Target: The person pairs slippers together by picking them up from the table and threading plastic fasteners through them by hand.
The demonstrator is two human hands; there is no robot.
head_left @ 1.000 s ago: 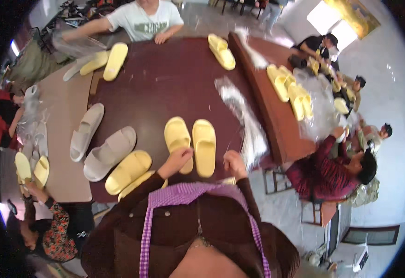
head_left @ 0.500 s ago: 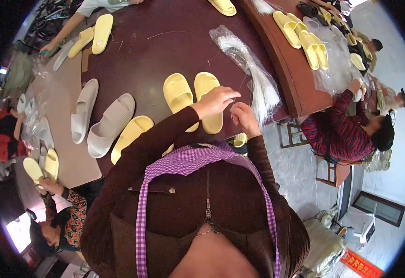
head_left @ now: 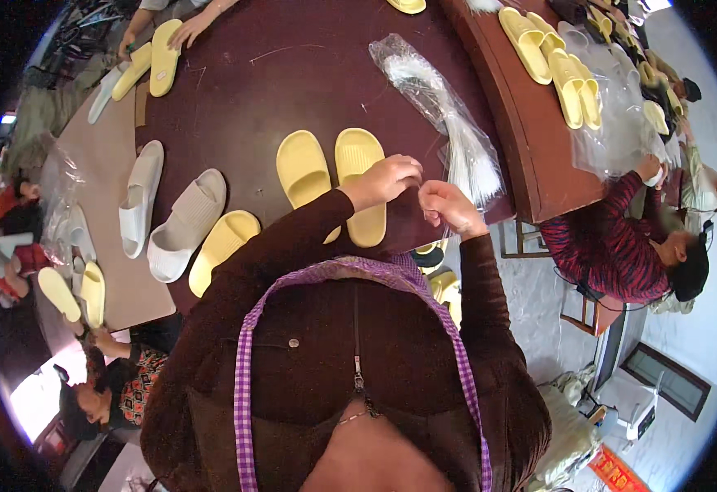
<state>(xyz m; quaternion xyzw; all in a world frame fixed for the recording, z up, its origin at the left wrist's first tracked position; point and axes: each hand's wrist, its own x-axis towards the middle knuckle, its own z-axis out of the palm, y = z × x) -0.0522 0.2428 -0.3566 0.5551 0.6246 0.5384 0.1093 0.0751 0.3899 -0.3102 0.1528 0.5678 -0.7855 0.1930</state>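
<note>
A pair of yellow slippers lies in front of me on the dark table, the left slipper (head_left: 303, 164) beside the right slipper (head_left: 357, 152). My left hand (head_left: 387, 180) is over the right slipper's strap, its fingers pinched together. Just to its right, my right hand (head_left: 452, 207) is curled closed near the table edge, a small gap between the two. What either hand holds is too small to make out. Beyond my right hand lies a bundle of thin white strands (head_left: 472, 168), partly in a clear plastic bag (head_left: 412, 70).
Two grey slippers (head_left: 142, 197) and a yellow slipper (head_left: 223, 246) lie to my left. A co-worker's hand (head_left: 194, 31) touches a yellow slipper at the far left. More yellow slippers (head_left: 527, 45) sit on the reddish table (head_left: 531, 156) at right. Other people sit on both sides.
My right hand has shifted slightly right and its fingers have curled more. At the far left, a co-worker's second hand has come onto a yellow slipper. The whole view has shifted a little.
</note>
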